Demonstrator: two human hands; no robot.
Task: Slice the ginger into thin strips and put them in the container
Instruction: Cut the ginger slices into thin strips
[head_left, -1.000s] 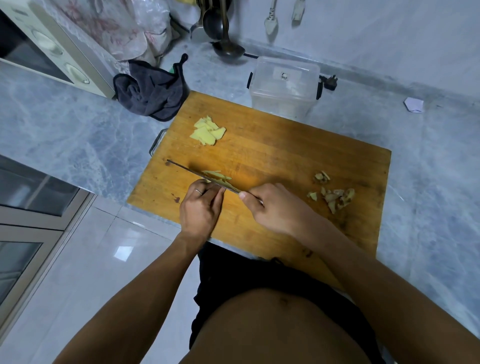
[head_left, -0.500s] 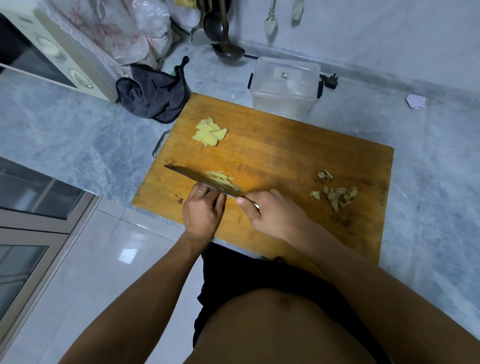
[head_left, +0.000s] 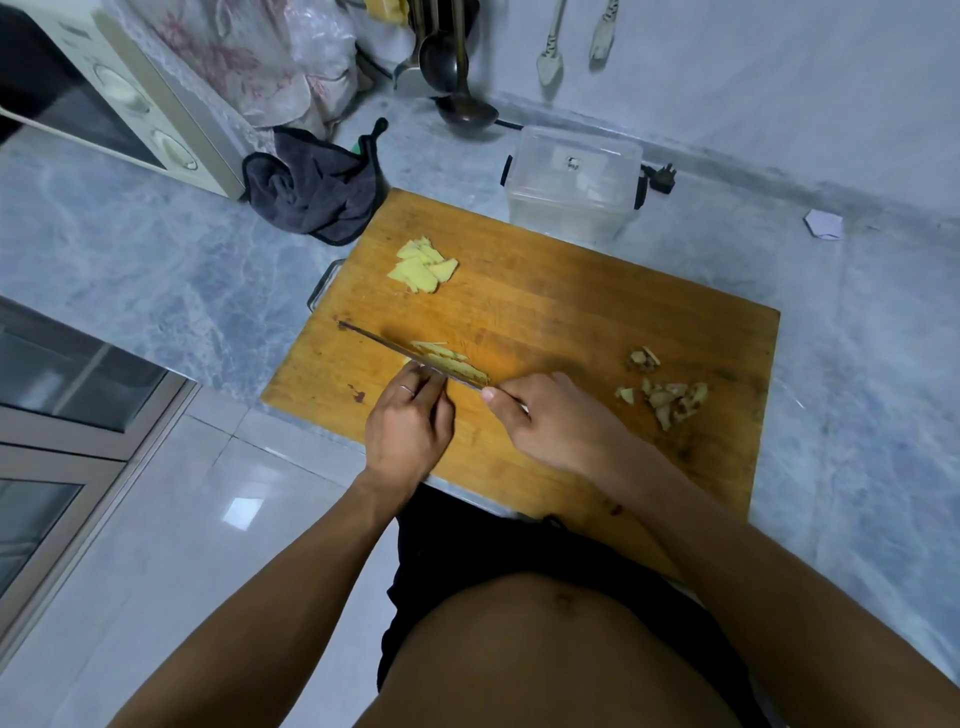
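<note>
1. Far left: microwave (head_left: 119, 98) on the grey surface (head_left: 130, 249), dark cloth (head_left: 317, 195) just beside the cutting board (head_left: 597, 322). Not involved.
2. Ginger slices (head_left: 423, 265), uncut, piled at the board's far left corner, apart from the knife.
3. Left hand (head_left: 410, 426) has its fingertips (head_left: 423, 376) bent down on the ginger being cut, right against the blade; grasping or just pressing, cannot tell. Risk: fingertips that near the edge get nicked if the blade wanders toward them.
4. Knife (head_left: 410, 353) lies edge-down across the board, ginger strips (head_left: 449, 358) touching its far side. Risk: strips stick to the blade or come out thick if the pinned piece slides.
5. Right hand (head_left: 550, 421) is clenched round the knife handle, thumb along it.
6. Peel scraps (head_left: 665, 395) to the right on the board, could get swept in with the strips.
7. Container (head_left: 571, 182) beyond the board's far edge, lid looks closed, no ginger seen inside; must be opened before loading.
</note>
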